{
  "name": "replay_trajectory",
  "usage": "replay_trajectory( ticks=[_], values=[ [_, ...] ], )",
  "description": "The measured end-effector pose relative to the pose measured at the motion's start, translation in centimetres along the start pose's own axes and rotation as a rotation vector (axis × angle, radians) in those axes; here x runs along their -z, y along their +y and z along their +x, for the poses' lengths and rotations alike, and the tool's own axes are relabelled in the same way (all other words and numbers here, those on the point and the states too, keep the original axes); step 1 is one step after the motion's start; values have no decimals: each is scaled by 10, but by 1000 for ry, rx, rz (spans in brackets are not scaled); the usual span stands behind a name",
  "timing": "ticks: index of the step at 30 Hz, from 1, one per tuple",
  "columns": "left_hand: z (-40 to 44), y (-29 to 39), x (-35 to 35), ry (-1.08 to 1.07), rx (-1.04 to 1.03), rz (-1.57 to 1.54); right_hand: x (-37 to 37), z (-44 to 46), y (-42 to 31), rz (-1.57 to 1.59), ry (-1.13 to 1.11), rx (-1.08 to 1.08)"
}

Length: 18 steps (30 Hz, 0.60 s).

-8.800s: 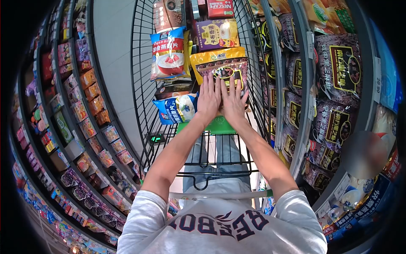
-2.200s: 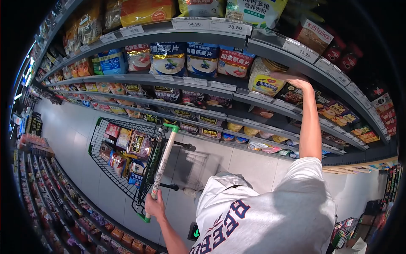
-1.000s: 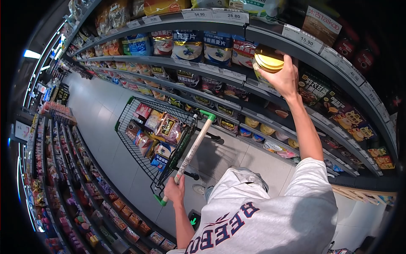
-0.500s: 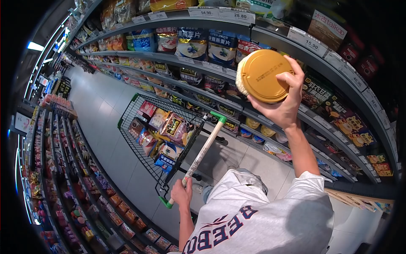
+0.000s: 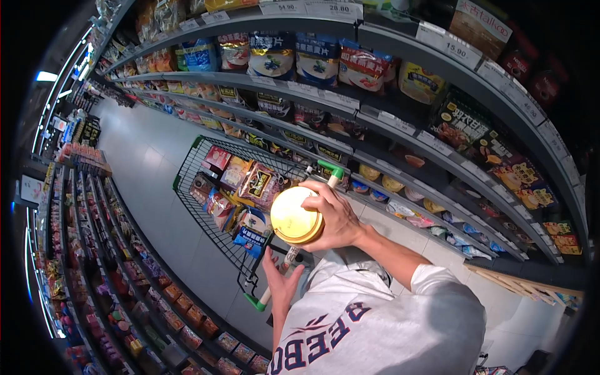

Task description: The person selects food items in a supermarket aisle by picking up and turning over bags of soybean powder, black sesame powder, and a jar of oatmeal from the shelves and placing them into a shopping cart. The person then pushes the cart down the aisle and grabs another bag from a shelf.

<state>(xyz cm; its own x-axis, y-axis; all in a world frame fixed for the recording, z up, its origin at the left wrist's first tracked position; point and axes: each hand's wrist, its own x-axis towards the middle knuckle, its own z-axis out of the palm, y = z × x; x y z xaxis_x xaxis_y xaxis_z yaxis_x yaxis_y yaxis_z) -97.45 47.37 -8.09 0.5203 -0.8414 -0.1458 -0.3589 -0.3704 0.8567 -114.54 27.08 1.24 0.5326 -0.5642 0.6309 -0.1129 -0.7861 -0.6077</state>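
My right hand (image 5: pixel 337 217) is wrapped round a canister with a gold lid (image 5: pixel 295 214), held above the cart's handlebar; the lid faces up and shines brightly. The canister's body is mostly hidden beneath. Lower down, my left hand (image 5: pixel 282 279) is open, thumb and fingers apart, beside the white handlebar (image 5: pixel 289 257) with green ends. The wire shopping cart (image 5: pixel 182 175) holds several packets, among them a blue oatmeal bag (image 5: pixel 250 240), a large clear-and-black bag (image 5: pixel 259 184) and a red box (image 5: pixel 217 157).
Curved-looking shelves line the right side, with oatmeal bags (image 5: pixel 317 59), dark boxes (image 5: pixel 461 119) and price tags (image 5: pixel 454 47). Snack shelves (image 5: pixel 119 269) run along the left. A tiled aisle floor (image 5: pixel 147 144) stretches ahead between them.
My right hand has brought the canister down and left from in front of the shelf to over the handlebar. My left hand has let go of the handlebar and opened.
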Motion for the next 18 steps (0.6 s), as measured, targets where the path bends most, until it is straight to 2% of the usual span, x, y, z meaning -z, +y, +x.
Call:
replay_trajectory(
  ticks=[2, 3, 6, 7, 10, 11, 14, 16, 17, 18],
  values=[
    [5, 22, -4, -44, -42, -51, 0, 2, -2, 61, -5, -12],
    [10, 20, -4, -42, -188, 23, 1, 2, -8, 79, -9, -15],
    [18, 40, -6, -105, -258, -219, -1, -10, -12, 112, -41, 37],
    [21, 46, -14, -161, -132, -429, -5, -18, -12, 131, -67, 43],
    [42, 29, -16, -367, -268, -130, -8, -23, -6, 216, -51, 49],
    [43, 32, -20, -325, -218, -241, -3, -25, -2, 233, -116, -26],
    [48, 38, -22, -306, -366, -63, -5, -49, 28, 443, -270, -373],
    [58, 17, -29, -151, -385, -12, -29, -70, 58, 565, -205, -387],
    [63, 9, -30, -137, -178, -202, -27, -58, 55, 587, -231, -434],
    [66, 14, -26, -140, -199, -270, -29, -45, 47, 658, -176, -460]
  ],
)
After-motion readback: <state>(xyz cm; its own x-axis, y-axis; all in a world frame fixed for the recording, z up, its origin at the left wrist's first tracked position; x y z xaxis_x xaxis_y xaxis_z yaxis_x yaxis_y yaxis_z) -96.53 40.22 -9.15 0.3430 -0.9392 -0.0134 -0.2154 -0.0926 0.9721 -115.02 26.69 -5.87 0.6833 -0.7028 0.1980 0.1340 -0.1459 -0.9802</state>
